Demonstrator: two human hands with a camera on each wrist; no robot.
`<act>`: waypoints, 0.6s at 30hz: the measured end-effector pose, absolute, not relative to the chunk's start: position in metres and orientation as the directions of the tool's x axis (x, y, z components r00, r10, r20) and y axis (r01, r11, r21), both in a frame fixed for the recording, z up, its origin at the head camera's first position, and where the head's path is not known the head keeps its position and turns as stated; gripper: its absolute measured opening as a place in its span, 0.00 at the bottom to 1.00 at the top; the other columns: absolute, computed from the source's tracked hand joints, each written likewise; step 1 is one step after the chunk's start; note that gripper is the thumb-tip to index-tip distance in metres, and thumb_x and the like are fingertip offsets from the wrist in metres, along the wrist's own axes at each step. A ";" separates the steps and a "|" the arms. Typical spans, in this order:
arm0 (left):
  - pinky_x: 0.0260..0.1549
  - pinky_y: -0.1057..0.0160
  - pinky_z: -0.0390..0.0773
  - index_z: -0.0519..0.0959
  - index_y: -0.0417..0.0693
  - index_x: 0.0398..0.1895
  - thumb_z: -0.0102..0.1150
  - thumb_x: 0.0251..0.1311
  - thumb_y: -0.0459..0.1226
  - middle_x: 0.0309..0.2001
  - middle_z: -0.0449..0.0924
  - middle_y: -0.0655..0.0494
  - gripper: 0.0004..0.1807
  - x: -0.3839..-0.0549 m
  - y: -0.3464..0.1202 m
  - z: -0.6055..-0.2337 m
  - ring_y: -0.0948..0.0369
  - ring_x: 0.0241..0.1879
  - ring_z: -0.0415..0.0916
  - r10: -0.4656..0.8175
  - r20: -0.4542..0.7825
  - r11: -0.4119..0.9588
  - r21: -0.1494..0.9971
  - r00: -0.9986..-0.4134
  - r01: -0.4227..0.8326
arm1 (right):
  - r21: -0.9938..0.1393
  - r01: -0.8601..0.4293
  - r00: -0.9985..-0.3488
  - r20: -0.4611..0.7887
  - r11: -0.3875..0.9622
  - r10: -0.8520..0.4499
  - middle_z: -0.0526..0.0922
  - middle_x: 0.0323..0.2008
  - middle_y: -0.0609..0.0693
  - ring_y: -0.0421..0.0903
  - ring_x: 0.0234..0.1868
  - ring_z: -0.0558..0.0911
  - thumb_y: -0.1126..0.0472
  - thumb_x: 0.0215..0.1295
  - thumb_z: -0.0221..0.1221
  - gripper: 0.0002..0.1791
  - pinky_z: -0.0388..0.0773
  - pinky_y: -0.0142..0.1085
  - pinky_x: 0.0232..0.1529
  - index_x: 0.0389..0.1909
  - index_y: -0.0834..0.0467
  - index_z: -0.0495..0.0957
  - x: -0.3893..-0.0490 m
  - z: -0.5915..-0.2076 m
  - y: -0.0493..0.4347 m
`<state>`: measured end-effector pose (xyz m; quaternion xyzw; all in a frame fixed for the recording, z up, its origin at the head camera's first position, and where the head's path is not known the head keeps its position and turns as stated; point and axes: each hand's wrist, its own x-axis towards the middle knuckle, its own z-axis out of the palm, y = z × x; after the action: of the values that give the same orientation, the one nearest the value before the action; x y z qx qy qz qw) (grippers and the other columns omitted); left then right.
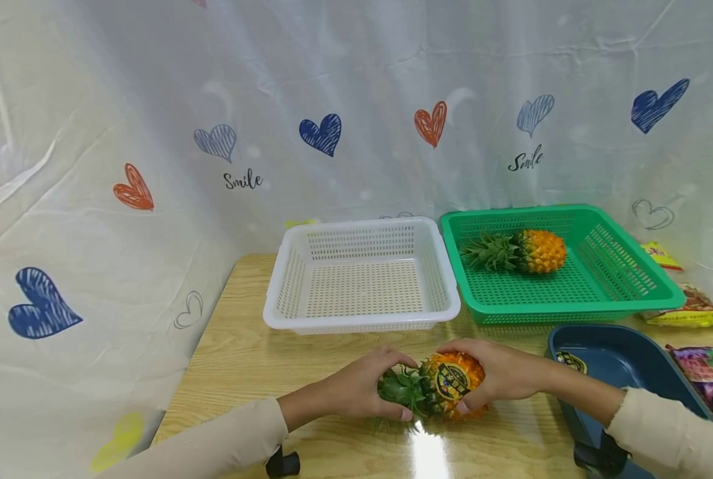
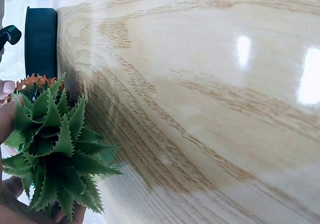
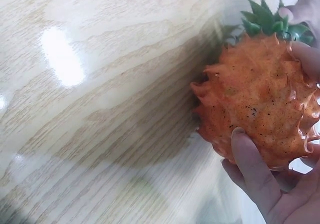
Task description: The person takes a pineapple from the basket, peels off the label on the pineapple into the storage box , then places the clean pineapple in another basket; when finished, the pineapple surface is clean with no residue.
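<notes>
A small pineapple (image 1: 437, 367) with an orange body and a black-and-yellow sticker lies sideways over the wooden table, its crown pointing left. My left hand (image 1: 359, 389) curls round the leafy crown (image 2: 57, 154), thumb on the near side and fingers on the far side. Round the bottom end of the body (image 3: 255, 99), my right hand (image 1: 506, 372) grips with thumb and fingers. In the right wrist view the thumb (image 3: 250, 159) presses on the spiky base. Whether the fruit touches the table is hard to tell.
Behind the hands stands a white basket (image 1: 362, 322). A green basket (image 1: 566, 309) to its right holds another pineapple (image 1: 543, 251). Under my right forearm sits a dark blue tray (image 1: 608, 349) with a stickered item partly showing. Snack packets (image 1: 706, 366) lie at the right edge.
</notes>
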<state>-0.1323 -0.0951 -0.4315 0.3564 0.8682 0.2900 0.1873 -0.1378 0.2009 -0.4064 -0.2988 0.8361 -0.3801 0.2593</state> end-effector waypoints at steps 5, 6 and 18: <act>0.59 0.53 0.75 0.69 0.61 0.70 0.71 0.55 0.58 0.66 0.67 0.59 0.40 -0.132 -0.094 -0.430 0.57 0.66 0.69 0.724 -0.124 0.581 0.640 -0.679 0.503 | -0.786 -0.293 -0.693 -0.218 0.544 -0.687 0.75 0.55 0.55 0.44 0.45 0.79 0.49 0.53 0.74 0.48 0.80 0.35 0.38 0.72 0.59 0.64 -0.138 -0.406 0.201; 0.59 0.53 0.75 0.69 0.61 0.70 0.71 0.55 0.58 0.66 0.67 0.59 0.40 -0.132 -0.094 -0.430 0.57 0.66 0.69 0.723 -0.125 0.582 0.640 -0.679 0.502 | -0.786 -0.293 -0.694 -0.217 0.545 -0.687 0.75 0.55 0.55 0.43 0.45 0.79 0.49 0.53 0.74 0.48 0.80 0.34 0.38 0.72 0.59 0.64 -0.137 -0.406 0.201; 0.59 0.55 0.75 0.69 0.64 0.69 0.70 0.55 0.58 0.65 0.68 0.59 0.38 -0.133 -0.094 -0.431 0.59 0.64 0.69 0.730 -0.117 0.572 0.644 -0.673 0.508 | -0.779 -0.276 -0.744 -0.197 0.562 -0.639 0.73 0.65 0.61 0.63 0.64 0.74 0.45 0.67 0.64 0.38 0.75 0.61 0.56 0.71 0.60 0.66 -0.138 -0.405 0.201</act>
<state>-0.1335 -0.0944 -0.4311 0.3572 0.8662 0.2940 0.1890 -0.1380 0.2006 -0.4046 -0.2687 0.8516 -0.3828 0.2366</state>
